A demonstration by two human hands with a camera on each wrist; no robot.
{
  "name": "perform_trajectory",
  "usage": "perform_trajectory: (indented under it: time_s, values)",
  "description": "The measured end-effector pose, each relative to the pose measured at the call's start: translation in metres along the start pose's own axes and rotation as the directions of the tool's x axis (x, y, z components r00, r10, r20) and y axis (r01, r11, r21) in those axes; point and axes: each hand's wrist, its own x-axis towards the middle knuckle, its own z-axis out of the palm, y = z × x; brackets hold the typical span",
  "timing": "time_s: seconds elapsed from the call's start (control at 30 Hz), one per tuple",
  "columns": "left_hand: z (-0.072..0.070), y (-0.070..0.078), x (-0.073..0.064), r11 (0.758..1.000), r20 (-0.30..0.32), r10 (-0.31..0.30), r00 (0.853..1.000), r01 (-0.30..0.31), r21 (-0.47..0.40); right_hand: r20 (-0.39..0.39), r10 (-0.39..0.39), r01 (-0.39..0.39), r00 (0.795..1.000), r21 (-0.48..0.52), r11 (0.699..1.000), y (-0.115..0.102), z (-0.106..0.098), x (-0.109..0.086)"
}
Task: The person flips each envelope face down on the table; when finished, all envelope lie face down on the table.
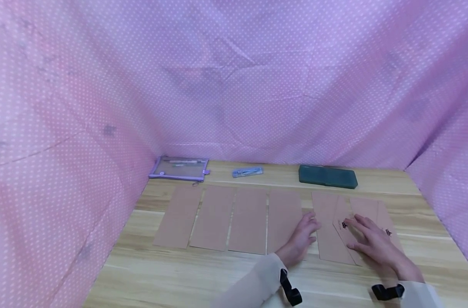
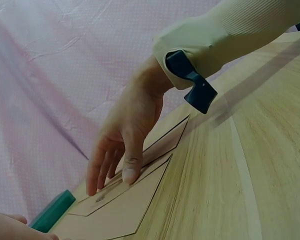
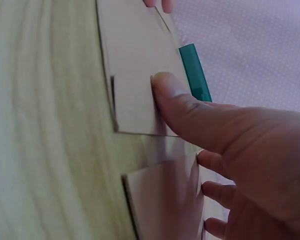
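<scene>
Brown paper envelopes lie side by side across the table. My right hand (image 1: pixel 374 246) is spread over the fifth envelope (image 1: pixel 326 239) from the left, fingertips on its folded flap, which bears a small black print. In the right wrist view, the right thumb (image 3: pixel 190 107) lies along the flap's edge, apart from the fingers. Under that hand's other side is the rightmost envelope (image 1: pixel 366 207), with a similar print. My left hand (image 1: pixel 301 237), fingers loosely extended, hovers between the plain fourth envelope (image 1: pixel 284 218) and the fifth one's left edge.
A dark green case (image 1: pixel 328 176) stands at the back right. A small blue packet (image 1: pixel 247 171) lies at the back middle, and a see-through pouch with a purple rim (image 1: pixel 180 177) at the back left. Three more plain envelopes (image 1: pixel 212 218) line the left side. Pink dotted cloth surrounds the table.
</scene>
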Motion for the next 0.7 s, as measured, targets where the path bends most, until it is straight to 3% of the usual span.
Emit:
perform_trajectory:
  time_s: [0.17, 0.53, 0.7]
  values:
    - [0.0039, -0.0019, 0.0008, 0.999, -0.015, -0.001, 1.0, 0.001, -0.033, -0.019, -0.018, 0.018, 1.0, -0.016, 1.0, 0.0018, 0.0041, -0.0011]
    - [0.0033, -0.0007, 0.0012, 0.979, -0.134, -0.023, 0.991, -0.006, -0.206, 0.043, 0.033, -0.034, 0.999, 0.012, 0.999, 0.0033, 0.0069, -0.0073]
    - [0.0024, -0.0014, 0.0048, 0.971, -0.153, -0.04, 0.987, 0.002, -0.237, 0.055, 0.04, -0.042, 0.998, 0.044, 0.998, 0.0041, 0.0064, -0.0081]
